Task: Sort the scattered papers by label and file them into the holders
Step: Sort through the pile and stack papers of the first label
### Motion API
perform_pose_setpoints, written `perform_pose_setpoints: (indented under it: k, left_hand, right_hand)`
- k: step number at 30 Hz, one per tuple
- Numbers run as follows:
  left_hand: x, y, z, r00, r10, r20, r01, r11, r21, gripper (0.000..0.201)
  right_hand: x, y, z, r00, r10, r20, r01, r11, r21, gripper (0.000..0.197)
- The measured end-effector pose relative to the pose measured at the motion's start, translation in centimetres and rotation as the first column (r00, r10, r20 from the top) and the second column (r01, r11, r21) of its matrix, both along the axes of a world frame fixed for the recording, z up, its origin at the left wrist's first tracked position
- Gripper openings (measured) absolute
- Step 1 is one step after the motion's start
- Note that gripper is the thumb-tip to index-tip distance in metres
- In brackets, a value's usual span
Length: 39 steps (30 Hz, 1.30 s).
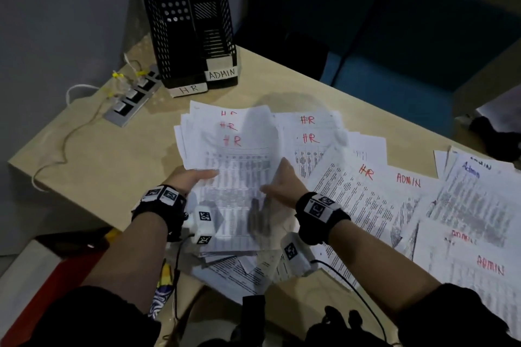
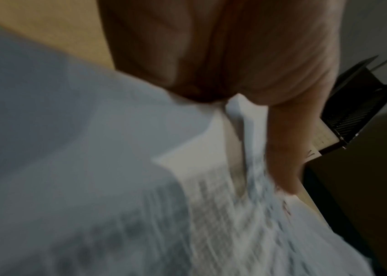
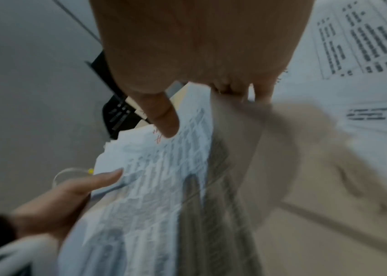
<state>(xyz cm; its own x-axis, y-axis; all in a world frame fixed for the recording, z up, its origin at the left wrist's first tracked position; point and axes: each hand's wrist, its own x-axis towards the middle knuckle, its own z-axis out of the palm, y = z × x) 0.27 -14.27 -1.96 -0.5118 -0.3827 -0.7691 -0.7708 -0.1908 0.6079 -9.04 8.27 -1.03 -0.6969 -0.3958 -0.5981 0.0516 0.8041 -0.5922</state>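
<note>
Looks barely half done imo: both holders (image 1: 194, 28) at 11 o'clock seem empty, left hand (image 1: 194, 176) and right hand (image 1: 282, 180) pinch the HR stack (image 1: 234, 155) mid-table, ADMIN sheets (image 1: 465, 205) lie loose at 3 o'clock.

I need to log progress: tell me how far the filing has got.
Done: HR sheets gathered into one stack. In hand: left hand and right hand grip that stack. Left: no paper shows in the HR holder or ADMIN holder; more HR sheets and ADMIN sheets cover the table.
</note>
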Motion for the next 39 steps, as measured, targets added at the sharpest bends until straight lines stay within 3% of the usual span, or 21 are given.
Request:
perform_pose_setpoints:
  k: [2,4,6,9,11,16,20,22,24,26,28,30,33,37,38,39]
  left_hand:
    - [0.0,0.2,-0.3,0.999,-0.003,0.044,0.008,0.995,-0.104,0.071]
    - [-0.2,0.2,-0.6,1.000,-0.013,-0.001,0.013,0.993,-0.119,0.057]
    - [-0.3,0.3,-0.1,0.999,-0.008,-0.054,0.000,0.989,-0.150,0.039]
    - [-0.5,0.1,0.7,0.994,0.034,-0.109,-0.056,0.977,-0.205,0.039]
    - [-0.6,-0.3,1.3,0.990,0.051,-0.130,-0.082,0.967,-0.239,0.037]
    - [-0.8,-1.1,2.2,0.981,0.112,-0.158,-0.158,0.936,-0.315,0.040]
    - [-1.1,-1.1,2.7,0.972,0.142,-0.188,-0.203,0.908,-0.366,0.043]
    - [-1.2,-1.1,3.0,0.971,0.129,-0.199,-0.198,0.906,-0.375,0.042]
    - [-1.2,-1.1,2.9,0.971,0.122,-0.204,-0.192,0.908,-0.373,0.041]
    - [-1.2,-1.2,2.7,0.973,0.117,-0.198,-0.186,0.905,-0.383,0.041]
    - [-1.2,-1.2,2.7,0.977,0.109,-0.186,-0.175,0.902,-0.394,0.041]
    - [-1.3,-1.1,2.7,0.979,0.102,-0.179,-0.168,0.897,-0.408,0.041]
    - [-1.4,-0.7,2.8,0.982,0.082,-0.168,-0.147,0.893,-0.426,0.039]
    - [-1.6,-0.5,2.8,0.986,0.083,-0.147,-0.139,0.892,-0.430,0.040]
    - [-1.5,-0.4,2.9,0.986,0.086,-0.145,-0.140,0.893,-0.428,0.040]
    - [-1.4,-0.4,2.9,0.985,0.088,-0.149,-0.144,0.896,-0.421,0.041]
  right_hand:
    - [0.2,0.3,0.4,0.996,0.087,-0.020,-0.087,0.996,0.026,0.086]
    - [-0.5,1.3,0.7,0.993,0.068,-0.100,-0.057,0.993,0.105,0.079]
    - [-1.4,3.3,0.9,0.978,0.045,-0.202,0.027,0.941,0.338,0.075]
    - [-1.8,6.9,0.7,0.994,-0.086,-0.072,0.112,0.807,0.580,0.083]
    - [-1.3,8.1,0.3,0.989,-0.146,0.016,0.111,0.816,0.567,0.085]
    - [-1.8,7.1,0.1,0.997,-0.055,-0.047,0.071,0.875,0.480,0.078]
    - [-3.5,6.7,0.3,0.992,-0.120,-0.026,0.122,0.936,0.330,0.076]
    - [-3.7,7.2,0.6,0.977,-0.202,-0.073,0.214,0.941,0.261,0.071]
    - [-3.9,8.4,0.9,0.920,-0.348,-0.183,0.386,0.884,0.262,0.064]
    - [-4.0,10.2,1.3,0.826,-0.506,-0.248,0.563,0.761,0.322,0.064]
    - [-4.0,12.4,1.3,0.728,-0.653,-0.211,0.677,0.634,0.374,0.075]
    - [-4.0,14.1,1.0,0.673,-0.722,-0.161,0.715,0.580,0.390,0.084]
    - [-4.3,15.3,0.6,0.668,-0.738,-0.098,0.733,0.629,0.258,0.069]
    - [-4.2,14.8,1.3,0.743,-0.669,-0.009,0.658,0.729,0.186,0.015]
    - [-4.1,14.5,1.4,0.776,-0.629,-0.038,0.624,0.759,0.188,0.011]
    - [-4.1,14.2,1.4,0.809,-0.583,-0.074,0.584,0.785,0.205,0.023]
